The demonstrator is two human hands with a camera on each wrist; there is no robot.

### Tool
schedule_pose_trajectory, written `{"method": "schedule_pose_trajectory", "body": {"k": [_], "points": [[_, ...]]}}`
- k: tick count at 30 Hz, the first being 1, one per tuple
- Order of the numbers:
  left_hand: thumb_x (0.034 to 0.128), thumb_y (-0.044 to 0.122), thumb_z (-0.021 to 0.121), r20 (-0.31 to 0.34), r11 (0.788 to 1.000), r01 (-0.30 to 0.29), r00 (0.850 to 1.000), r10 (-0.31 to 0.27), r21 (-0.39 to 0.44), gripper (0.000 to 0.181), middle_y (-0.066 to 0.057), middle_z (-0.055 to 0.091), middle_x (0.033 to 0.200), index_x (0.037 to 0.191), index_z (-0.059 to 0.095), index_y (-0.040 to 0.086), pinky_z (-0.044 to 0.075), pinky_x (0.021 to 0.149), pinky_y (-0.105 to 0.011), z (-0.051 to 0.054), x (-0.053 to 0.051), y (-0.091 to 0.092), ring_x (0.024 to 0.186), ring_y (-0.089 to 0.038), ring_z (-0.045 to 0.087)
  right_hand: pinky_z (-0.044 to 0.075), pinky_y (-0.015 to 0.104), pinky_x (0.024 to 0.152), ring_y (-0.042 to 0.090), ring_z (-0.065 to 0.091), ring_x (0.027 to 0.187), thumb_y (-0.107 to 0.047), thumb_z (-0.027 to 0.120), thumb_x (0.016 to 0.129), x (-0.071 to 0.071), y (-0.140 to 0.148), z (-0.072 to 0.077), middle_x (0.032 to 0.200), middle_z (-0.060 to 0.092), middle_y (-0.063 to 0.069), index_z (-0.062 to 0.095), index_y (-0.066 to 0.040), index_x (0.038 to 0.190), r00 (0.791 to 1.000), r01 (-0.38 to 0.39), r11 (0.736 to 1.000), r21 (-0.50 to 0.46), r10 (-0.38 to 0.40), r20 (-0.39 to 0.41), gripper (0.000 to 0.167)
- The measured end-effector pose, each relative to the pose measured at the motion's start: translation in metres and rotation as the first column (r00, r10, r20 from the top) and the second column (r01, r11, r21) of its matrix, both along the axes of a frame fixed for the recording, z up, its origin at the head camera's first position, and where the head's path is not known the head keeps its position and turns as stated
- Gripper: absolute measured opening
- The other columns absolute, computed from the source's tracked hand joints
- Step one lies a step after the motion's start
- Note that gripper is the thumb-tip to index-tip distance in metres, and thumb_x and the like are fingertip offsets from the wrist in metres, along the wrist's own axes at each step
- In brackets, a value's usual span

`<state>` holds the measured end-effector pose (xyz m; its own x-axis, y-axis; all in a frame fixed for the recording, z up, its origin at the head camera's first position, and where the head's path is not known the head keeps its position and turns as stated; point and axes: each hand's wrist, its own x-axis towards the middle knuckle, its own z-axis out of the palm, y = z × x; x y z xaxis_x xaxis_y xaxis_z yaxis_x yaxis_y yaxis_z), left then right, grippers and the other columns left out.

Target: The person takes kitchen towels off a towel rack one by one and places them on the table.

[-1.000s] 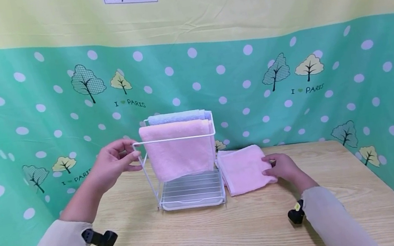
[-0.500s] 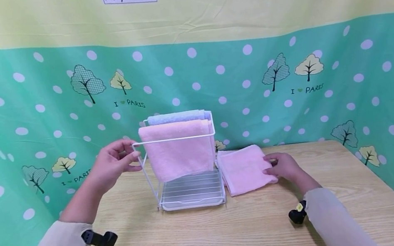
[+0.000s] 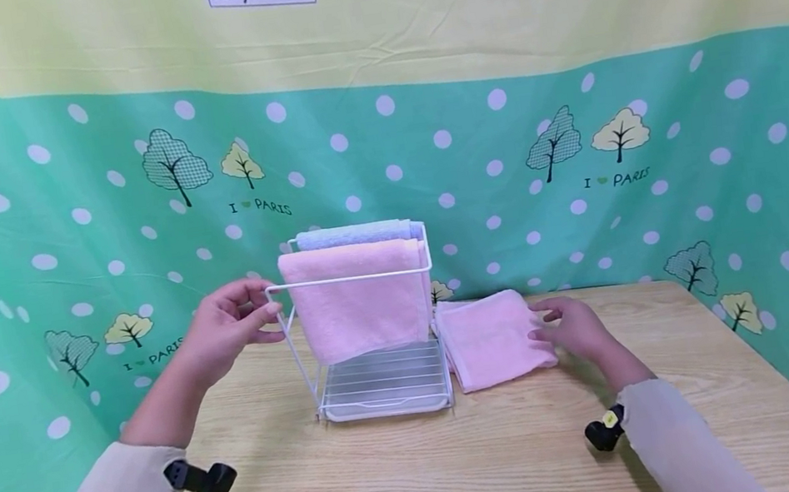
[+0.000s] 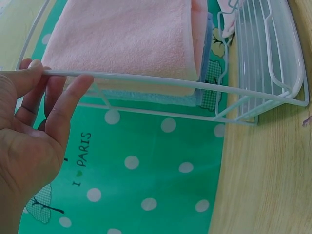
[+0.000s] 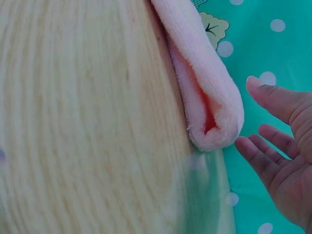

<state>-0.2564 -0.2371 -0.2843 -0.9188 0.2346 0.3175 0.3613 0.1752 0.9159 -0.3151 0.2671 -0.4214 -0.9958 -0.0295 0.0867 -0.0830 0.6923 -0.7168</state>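
Note:
A white wire rack [image 3: 349, 278] stands on the table, a pink towel [image 3: 365, 309] and a blue towel [image 3: 351, 235] hanging folded over its bars. My left hand [image 3: 227, 324] pinches the upper left corner of the rack; in the left wrist view its thumb and fingers lie about the white wire [image 4: 161, 80]. To the right of the rack lies another folded pink towel [image 3: 491, 339]. By that towel's right edge is my right hand [image 3: 576, 330]. In the right wrist view its thumb and fingers stand apart beside the towel's folded end [image 5: 222, 117], holding nothing.
A pale tray [image 3: 387, 407] sits at the bottom of the rack under wire bars. Behind and at both sides of the wooden table [image 3: 412, 479] hangs a green and yellow curtain [image 3: 445, 172] with dots and trees.
My right hand has let go of the folded pink towel's edge and drawn slightly to the right. The left hand, rack and hanging towels have stayed where they were.

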Motion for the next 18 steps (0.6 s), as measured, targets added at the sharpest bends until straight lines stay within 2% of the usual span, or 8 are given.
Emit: {"method": "schedule_pose_trajectory", "body": {"k": [10,18], "points": [[0.0903,0.007,0.070,0.001,0.999,-0.013,1.000,0.013,0.032,0.018,-0.007,0.058,0.087,0.107,0.068,0.013,0.061,0.071,-0.041,-0.002,-0.001,0.000,0.081,-0.020,0.062,0.058,0.041,0.082,0.038,0.054,0.116,-0.023,0.082,0.081,0.001,-0.005,0.008,0.128,0.057,0.017,0.059,-0.008,0.133,0.998,-0.039,0.999,-0.025,0.037,-0.059,0.058],[0.0887,-0.001,0.069,-0.034,0.994,0.040,0.999,-0.036,0.102,0.019,-0.007,0.062,0.086,0.103,0.072,0.011,0.061,0.068,-0.043,-0.003,-0.001,-0.003,0.078,-0.021,0.063,0.057,0.043,0.086,0.039,0.053,0.117,-0.027,0.080,0.083,0.006,-0.013,0.021,0.126,0.059,0.021,0.060,-0.011,0.132,0.997,-0.052,0.998,-0.043,0.049,-0.067,0.056]]}}
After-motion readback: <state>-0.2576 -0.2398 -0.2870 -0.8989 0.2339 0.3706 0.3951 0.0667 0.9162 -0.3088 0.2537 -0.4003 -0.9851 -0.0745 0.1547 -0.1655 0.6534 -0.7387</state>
